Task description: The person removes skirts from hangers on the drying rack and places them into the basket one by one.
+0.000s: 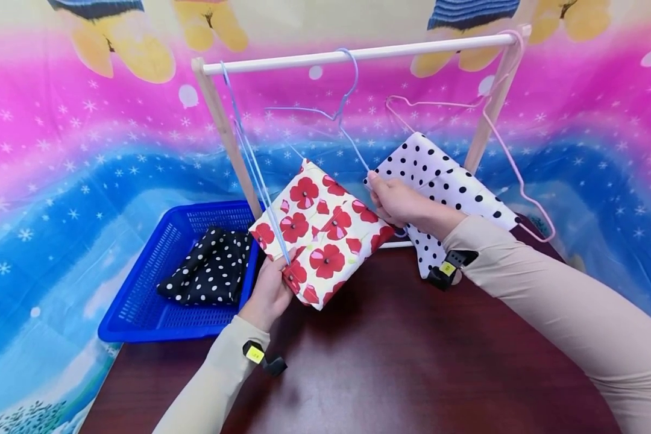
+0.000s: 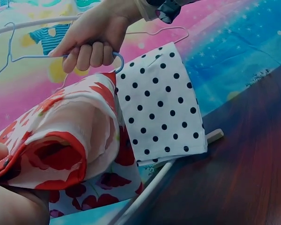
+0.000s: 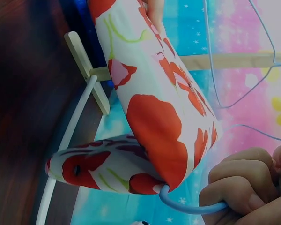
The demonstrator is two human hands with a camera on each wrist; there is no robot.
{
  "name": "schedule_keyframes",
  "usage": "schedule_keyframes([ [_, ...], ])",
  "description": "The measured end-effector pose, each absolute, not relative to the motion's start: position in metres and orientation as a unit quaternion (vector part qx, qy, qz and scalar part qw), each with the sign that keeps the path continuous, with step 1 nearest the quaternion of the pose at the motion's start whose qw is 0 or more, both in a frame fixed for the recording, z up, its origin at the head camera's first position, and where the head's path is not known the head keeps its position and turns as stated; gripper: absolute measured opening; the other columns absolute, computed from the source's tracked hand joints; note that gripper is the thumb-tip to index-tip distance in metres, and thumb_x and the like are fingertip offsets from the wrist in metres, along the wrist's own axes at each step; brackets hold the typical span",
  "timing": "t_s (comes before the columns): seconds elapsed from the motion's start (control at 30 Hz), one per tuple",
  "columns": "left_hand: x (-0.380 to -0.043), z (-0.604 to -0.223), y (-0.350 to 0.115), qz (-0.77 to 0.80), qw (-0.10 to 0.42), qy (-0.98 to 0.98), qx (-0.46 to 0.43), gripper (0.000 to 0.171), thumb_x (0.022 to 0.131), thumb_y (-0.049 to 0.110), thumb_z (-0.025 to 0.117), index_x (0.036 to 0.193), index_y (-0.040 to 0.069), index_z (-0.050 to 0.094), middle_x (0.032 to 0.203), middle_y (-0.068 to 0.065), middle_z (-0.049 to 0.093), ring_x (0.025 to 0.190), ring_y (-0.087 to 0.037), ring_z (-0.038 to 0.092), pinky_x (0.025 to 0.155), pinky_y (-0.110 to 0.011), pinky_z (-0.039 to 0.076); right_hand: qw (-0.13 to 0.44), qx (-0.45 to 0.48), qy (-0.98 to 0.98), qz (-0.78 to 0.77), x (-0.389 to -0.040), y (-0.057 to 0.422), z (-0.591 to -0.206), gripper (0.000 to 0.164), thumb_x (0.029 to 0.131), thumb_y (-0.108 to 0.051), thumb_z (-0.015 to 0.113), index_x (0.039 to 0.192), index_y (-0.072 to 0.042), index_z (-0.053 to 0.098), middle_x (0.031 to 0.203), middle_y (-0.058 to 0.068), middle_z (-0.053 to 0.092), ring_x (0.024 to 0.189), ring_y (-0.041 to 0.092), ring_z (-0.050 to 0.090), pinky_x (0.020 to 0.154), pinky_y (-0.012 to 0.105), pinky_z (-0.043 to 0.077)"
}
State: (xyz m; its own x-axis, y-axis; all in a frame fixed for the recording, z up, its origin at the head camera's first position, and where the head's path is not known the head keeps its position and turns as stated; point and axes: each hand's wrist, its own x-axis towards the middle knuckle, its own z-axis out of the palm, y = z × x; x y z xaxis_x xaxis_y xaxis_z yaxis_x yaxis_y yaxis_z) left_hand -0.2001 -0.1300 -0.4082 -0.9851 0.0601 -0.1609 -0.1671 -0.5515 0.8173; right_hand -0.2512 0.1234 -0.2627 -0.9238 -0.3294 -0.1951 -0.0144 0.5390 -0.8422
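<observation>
tabletop [image 1: 423,343] lies below; above it the left hand [image 1: 270,289] pinches the lower left edge of the red-flowered cloth [image 1: 325,232], draped over a blue hanger [image 2: 37,56]; the right hand [image 1: 404,204] grips that hanger, hooked between the rail's [image 1: 282,61] ends.

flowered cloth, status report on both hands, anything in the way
Left hand gripping flowered cloth; right hand gripping blue hanger. Cloth tilted, hanger's end emerging from it. Second blue hanger crosses cloth's front.
</observation>
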Motion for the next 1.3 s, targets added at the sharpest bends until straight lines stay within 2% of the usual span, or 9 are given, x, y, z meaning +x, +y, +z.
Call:
schedule_keyframes([
  [0.33, -0.191, -0.408, -0.147, 0.867, 0.081, 0.487, -0.071, 0.037, 0.105, 0.012, 0.05, 0.141, 0.02, 0.043, 0.113, 0.011, 0.073, 0.106, -0.007, 0.07, 0.096, -0.024, 0.055, 0.18, -0.107, 0.866, -0.455, -0.251, 0.122, -0.259, 0.062, 0.106, -0.059, 0.015, 0.076, -0.011, 0.039, 0.052, -0.004, 0.029, 0.044, 0.012, 0.026, 0.046, 0.027, 0.025],
  [0.57, -0.183, -0.403, -0.158, 0.858, 0.081, 0.504, -0.067, 0.034, 0.106, 0.009, 0.043, 0.138, 0.019, 0.041, 0.11, 0.013, 0.071, 0.105, -0.004, 0.068, 0.097, -0.022, 0.052, 0.174, -0.104, 0.868, -0.453, -0.251, 0.121, -0.257, 0.063, 0.107, -0.059, 0.016, 0.074, -0.01, 0.04, 0.052, -0.004, 0.03, 0.043, 0.012, 0.025, 0.044, 0.027, 0.023],
  [0.7, -0.18, -0.401, -0.16, 0.856, 0.083, 0.504, -0.072, 0.04, 0.106, 0.009, 0.044, 0.144, 0.02, 0.037, 0.114, 0.014, 0.069, 0.108, -0.004, 0.067, 0.099, -0.022, 0.052, 0.172, -0.102, 0.868, -0.454, -0.252, 0.12, -0.257, 0.062, 0.107, -0.059, 0.018, 0.074, -0.011, 0.04, 0.052, -0.004, 0.03, 0.044, 0.012, 0.025, 0.044, 0.027, 0.023],
  [0.9, -0.177, -0.402, -0.167, 0.852, 0.085, 0.512, -0.068, 0.04, 0.106, 0.012, 0.049, 0.142, 0.024, 0.039, 0.119, 0.013, 0.069, 0.111, -0.004, 0.067, 0.099, -0.022, 0.053, 0.172, -0.106, 0.868, -0.453, -0.252, 0.121, -0.257, 0.062, 0.107, -0.058, 0.017, 0.074, -0.011, 0.04, 0.053, -0.004, 0.03, 0.044, 0.012, 0.026, 0.044, 0.027, 0.024],
  [1.07, -0.174, -0.403, -0.174, 0.847, 0.087, 0.522, -0.059, 0.049, 0.106, 0.014, 0.048, 0.152, 0.021, 0.03, 0.128, 0.011, 0.063, 0.116, -0.004, 0.065, 0.101, -0.022, 0.052, 0.172, -0.108, 0.871, -0.447, -0.251, 0.122, -0.257, 0.062, 0.106, -0.059, 0.016, 0.073, -0.012, 0.039, 0.053, -0.005, 0.03, 0.044, 0.012, 0.026, 0.045, 0.026, 0.024],
  [1.3, -0.171, -0.402, -0.182, 0.846, 0.092, 0.522, -0.063, 0.044, 0.107, 0.015, 0.048, 0.147, 0.023, 0.034, 0.127, 0.011, 0.063, 0.115, -0.005, 0.065, 0.101, -0.023, 0.052, 0.178, -0.112, 0.871, -0.445, -0.252, 0.124, -0.256, 0.061, 0.107, -0.057, 0.016, 0.077, -0.01, 0.039, 0.054, -0.003, 0.029, 0.044, 0.013, 0.026, 0.046, 0.027, 0.025],
])
